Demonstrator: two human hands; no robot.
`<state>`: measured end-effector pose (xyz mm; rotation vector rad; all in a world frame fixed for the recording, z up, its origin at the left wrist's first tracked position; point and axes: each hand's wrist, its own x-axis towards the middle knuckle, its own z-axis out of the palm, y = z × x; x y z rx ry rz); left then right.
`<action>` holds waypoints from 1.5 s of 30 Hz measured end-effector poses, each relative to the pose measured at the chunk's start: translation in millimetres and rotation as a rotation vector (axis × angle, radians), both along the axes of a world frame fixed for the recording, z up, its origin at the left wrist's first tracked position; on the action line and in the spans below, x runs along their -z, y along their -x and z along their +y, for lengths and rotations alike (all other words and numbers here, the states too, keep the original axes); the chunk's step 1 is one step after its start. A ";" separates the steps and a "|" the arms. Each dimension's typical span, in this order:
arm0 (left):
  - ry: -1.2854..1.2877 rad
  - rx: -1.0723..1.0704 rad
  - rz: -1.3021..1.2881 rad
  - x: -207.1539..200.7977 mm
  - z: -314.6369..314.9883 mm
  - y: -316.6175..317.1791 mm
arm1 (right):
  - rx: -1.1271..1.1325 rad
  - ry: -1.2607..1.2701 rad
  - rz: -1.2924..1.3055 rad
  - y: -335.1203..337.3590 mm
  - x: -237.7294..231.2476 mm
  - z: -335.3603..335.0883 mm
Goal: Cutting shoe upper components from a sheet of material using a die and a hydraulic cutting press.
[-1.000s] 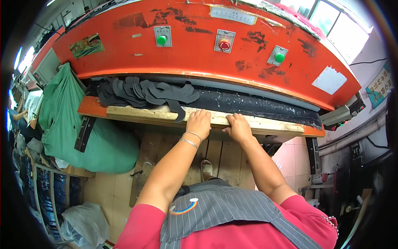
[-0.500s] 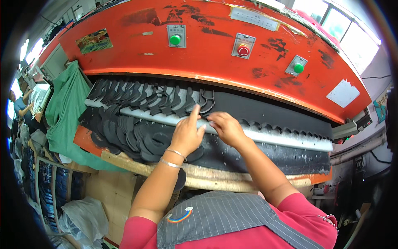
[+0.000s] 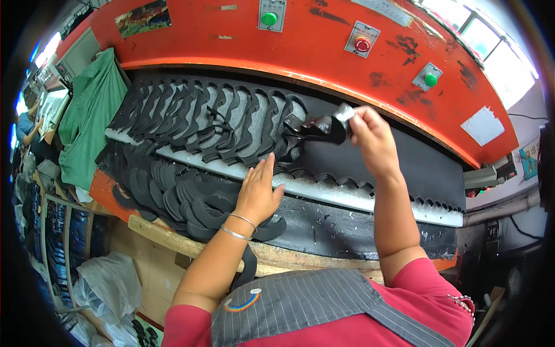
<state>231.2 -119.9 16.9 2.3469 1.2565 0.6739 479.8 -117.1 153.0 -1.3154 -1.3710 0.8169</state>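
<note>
My right hand (image 3: 374, 141) is closed on a shiny, dark metal cutting die (image 3: 325, 128), gripping its right end. The die is blurred by motion and sits above a black foam sheet (image 3: 416, 168). Curved cut-outs run along the front edge of this sheet. My left hand (image 3: 258, 191) lies with fingers stretched out at the sheet's front edge, over a pale, whitish cutting board (image 3: 341, 198). Left of the die, rows of wavy black foam offcuts (image 3: 237, 118) lie on the board. Loose, curved black foam pieces (image 3: 196, 199) are piled in front, left of my left hand.
A red press (image 3: 231, 43) spans the back, with green buttons (image 3: 269, 19) and a red button (image 3: 362, 44). Green cloth (image 3: 92, 115) hangs at the left. A worn wooden edge (image 3: 173, 237) borders the near side. Another person (image 3: 29, 127) is at the far left.
My right hand has moved up and to the right, from beside my left hand, and now holds the die. My left hand has flattened at the sheet's edge. The whole view has shifted.
</note>
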 end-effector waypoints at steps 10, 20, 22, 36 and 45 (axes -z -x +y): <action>-0.175 0.377 -0.588 -31.7 -52.7 -69.9 | -0.114 -0.085 0.515 33.9 84.5 -128.6; 0.687 0.077 -1.876 -63.2 -38.2 7.2 | 0.112 -0.224 0.884 -12.7 33.3 -186.5; 0.479 -0.433 -2.006 -59.3 -7.8 80.4 | 0.282 -0.374 0.949 -48.1 18.6 -199.9; 0.101 -0.403 -0.148 -25.7 -12.8 78.4 | -0.345 -0.186 -1.009 12.0 74.7 -20.1; -0.226 -0.005 -0.084 -28.2 15.6 -22.7 | -0.128 -0.360 -0.972 10.5 104.3 -2.9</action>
